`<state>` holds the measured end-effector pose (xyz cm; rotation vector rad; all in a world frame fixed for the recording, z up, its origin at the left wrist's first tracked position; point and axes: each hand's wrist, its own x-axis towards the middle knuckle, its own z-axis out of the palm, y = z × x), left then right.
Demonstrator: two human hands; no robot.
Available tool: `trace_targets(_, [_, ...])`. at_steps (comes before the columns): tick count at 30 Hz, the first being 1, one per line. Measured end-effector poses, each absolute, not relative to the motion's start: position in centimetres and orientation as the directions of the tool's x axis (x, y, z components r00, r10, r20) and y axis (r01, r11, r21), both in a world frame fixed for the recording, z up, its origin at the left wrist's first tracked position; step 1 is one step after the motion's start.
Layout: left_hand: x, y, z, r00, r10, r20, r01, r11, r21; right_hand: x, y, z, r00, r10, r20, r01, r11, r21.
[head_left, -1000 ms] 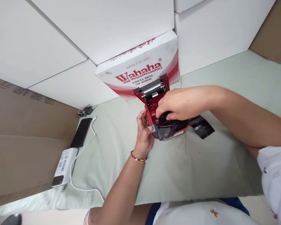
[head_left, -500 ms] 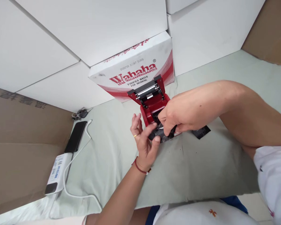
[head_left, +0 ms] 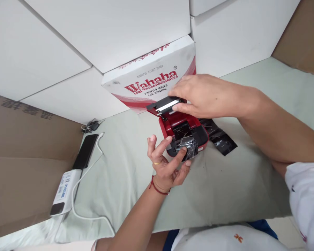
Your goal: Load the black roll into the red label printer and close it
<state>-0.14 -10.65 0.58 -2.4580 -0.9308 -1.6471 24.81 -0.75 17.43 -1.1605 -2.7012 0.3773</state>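
Gripping the raised lid (head_left: 167, 100) of the small red-and-black plastic device (head_left: 170, 129) with the right hand (head_left: 211, 96), thumb by the shiny metal roller (head_left: 167, 106) and fingers behind. Having just moved that hand up out of the compartment, where half a second ago it worked at the crinkled, glossy black film (head_left: 189, 143). Leaving the film to the left hand (head_left: 166, 170) alone: pressing it with the index fingertip at the device's front, other fingers spread, not clenched. Cannot tell whether the left thumb, close to the film's front edge, also touches it. Uncovering the compartment to view, with the lid up at a tilt and not closed. Seems to mean a switch from handling film to handling lid. Placing the device towards the back edge of the pale green cloth-covered surface (head_left: 211, 195), around mid-length, just in front of the white carton with red lettering (head_left: 146, 76). Also showing a flat glossy black strip (head_left: 225, 143) just right of it, plus a black phone (head_left: 85, 151), dark keys (head_left: 91, 126) and a white cable (head_left: 103, 218) near the left edge.
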Motion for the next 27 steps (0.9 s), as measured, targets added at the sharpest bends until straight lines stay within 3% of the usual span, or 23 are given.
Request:
trace_targets(3, [-0.1, -10.7, 0.7, 0.292, 0.419, 0.86, 0.503, -0.832, 0.235, 25.3, -2.1, 18.6, -0.694, 0.72, -0.008, 0.697, 0.669, -0.26])
trace_targets(6, [-0.2, -10.7, 0.6, 0.298, 0.417, 0.859, 0.492, -0.838, 0.236, 25.2, -3.4, 19.1, -0.745, 0.639, -0.193, 0.667, 0.718, -0.198])
trace_targets(12, [-0.2, -9.9, -0.2, 0.119, 0.597, 0.794, 0.279, -0.787, 0.55, 24.2, -3.8, 19.0, -0.724, 0.636, -0.268, 0.683, 0.717, -0.143])
trace_targets(16, [0.0, -9.4, -0.1, 0.065, 0.677, 0.733, 0.168, -0.732, 0.66, 23.8, -3.3, 19.5, -0.712, 0.635, -0.3, 0.683, 0.725, -0.087])
trace_targets(22, [-0.1, -9.3, 0.0, -0.01, 0.771, 0.636, 0.067, -0.634, 0.77, 24.6, -2.1, 19.5, -0.69, 0.662, -0.293, 0.723, 0.645, -0.248])
trace_targets(27, [0.2, -9.2, -0.2, -0.089, 0.74, 0.667, 0.061, -0.664, 0.745, 25.1, -1.8, 19.1, -0.727, 0.651, -0.22, 0.685, 0.665, -0.297])
